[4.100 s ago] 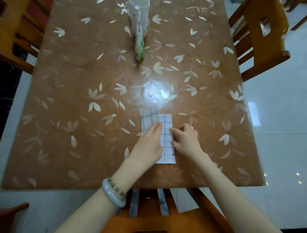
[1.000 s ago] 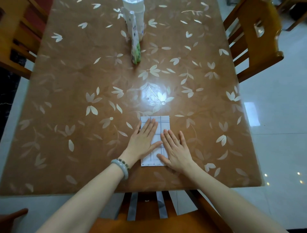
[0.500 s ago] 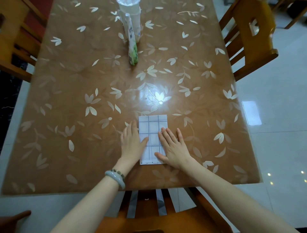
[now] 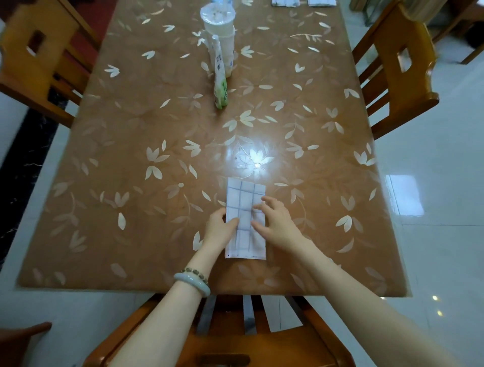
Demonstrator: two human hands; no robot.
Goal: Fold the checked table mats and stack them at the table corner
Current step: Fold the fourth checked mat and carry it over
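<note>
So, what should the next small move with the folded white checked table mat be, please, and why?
Probably lift the white checked table mat off the brown leaf-patterned table: it lies folded narrow, the left hand pinches its edge, the right hand rests on it.

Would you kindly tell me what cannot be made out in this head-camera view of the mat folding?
- Head view: two pale items at the far end, cut off by the top edge; mats or not, unclear.
- Middle of the checked mat: covered by the left hand and right hand.
- Whether the left hand grips under the mat's edge: hidden by the hand itself.
- Print on the green packet: too small.
</note>
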